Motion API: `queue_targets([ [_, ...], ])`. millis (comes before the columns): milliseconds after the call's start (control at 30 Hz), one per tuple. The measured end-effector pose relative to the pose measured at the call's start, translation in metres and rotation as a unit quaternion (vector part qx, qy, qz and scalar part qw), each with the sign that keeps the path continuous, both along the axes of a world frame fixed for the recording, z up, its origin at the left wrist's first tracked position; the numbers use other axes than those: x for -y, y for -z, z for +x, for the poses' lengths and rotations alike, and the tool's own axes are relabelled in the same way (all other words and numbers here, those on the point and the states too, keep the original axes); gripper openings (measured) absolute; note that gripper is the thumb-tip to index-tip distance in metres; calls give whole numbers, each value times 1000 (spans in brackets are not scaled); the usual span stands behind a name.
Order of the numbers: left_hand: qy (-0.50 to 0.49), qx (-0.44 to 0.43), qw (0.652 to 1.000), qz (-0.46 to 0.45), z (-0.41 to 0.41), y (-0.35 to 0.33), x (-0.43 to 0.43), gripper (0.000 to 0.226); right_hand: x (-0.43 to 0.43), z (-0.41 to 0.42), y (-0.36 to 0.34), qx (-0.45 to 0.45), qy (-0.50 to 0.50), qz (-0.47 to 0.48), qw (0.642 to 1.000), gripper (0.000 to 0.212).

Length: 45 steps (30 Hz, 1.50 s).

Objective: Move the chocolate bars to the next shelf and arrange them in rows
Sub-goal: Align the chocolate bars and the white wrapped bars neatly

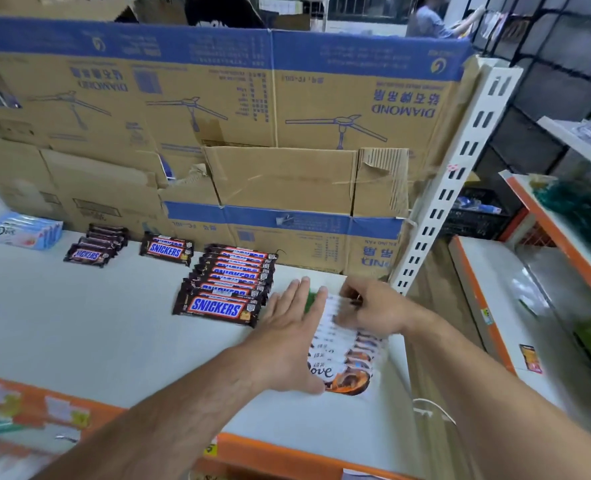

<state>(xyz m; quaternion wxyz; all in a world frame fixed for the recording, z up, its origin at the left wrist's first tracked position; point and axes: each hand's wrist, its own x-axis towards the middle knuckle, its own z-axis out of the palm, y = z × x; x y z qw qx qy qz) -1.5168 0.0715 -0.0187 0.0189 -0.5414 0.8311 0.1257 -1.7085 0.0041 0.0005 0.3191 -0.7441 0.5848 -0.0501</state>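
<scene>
Dove bars (347,344) look light, slick, bendy; left hand (287,327) flat, fingers together, right hand (370,308) curled on far end.

Front left of shelf: the white shelf (79,327) lies bare from its orange edge up to the Snickers stacks, open to a reach from the front.
Back: a cardboard wall (217,109) closes the whole rear; no way through.
Back row: blue Dove packs (23,230), a small Snickers stack (96,245) and a second one (165,249) stand apart with bare gaps between them.
Middle: the long Snickers row (230,285) runs front to back, just beside the left hand (292,327).
Right end: the white Dove row (342,341) fills it, with the right hand (370,306) over it.
Right edge: the slotted upright (460,174) bounds the shelf; an open gap lies beyond it.
</scene>
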Motion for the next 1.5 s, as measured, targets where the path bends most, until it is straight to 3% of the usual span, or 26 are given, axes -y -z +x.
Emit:
queue_targets([
  [133,49,35,998,16,0,4,6,141,-32,0,10,31,-28,-38,998,31],
  [300,55,41,998,-7,-2,6,15,132,-38,-3,29,169,119,-24,978,36],
  [400,36,27,999,-6,-4,0,36,132,-38,2,27,273,213,-16,938,39],
  [500,28,15,999,29,-4,-5,56,132,-36,4,27,411,295,-2,863,40],
  [567,35,5,998,50,-3,-4,61,134,-39,11,30,443,307,1,843,49],
  [600,39,2,998,58,-2,-2,61,136,-41,16,35,432,297,-1,852,50],
  [700,42,-13,996,74,0,3,62,139,-43,26,42,404,258,-27,877,24],
  [800,45,-30,995,80,2,6,65,138,-41,28,39,415,249,-7,875,62],
  [900,48,-39,994,87,1,7,67,137,-38,25,39,379,228,-16,897,56],
  [1033,53,-44,994,80,2,8,67,134,-38,24,40,375,248,0,894,73],
  [1133,54,-47,994,83,2,8,65,133,-39,25,37,382,230,11,895,61],
  [1267,46,-44,995,75,3,10,66,135,-38,19,38,366,246,-14,897,65],
  [1400,45,-25,997,66,2,11,66,135,-47,16,52,278,247,-5,928,108],
  [1500,47,-22,996,68,2,9,67,135,-42,14,53,311,257,33,914,112],
])
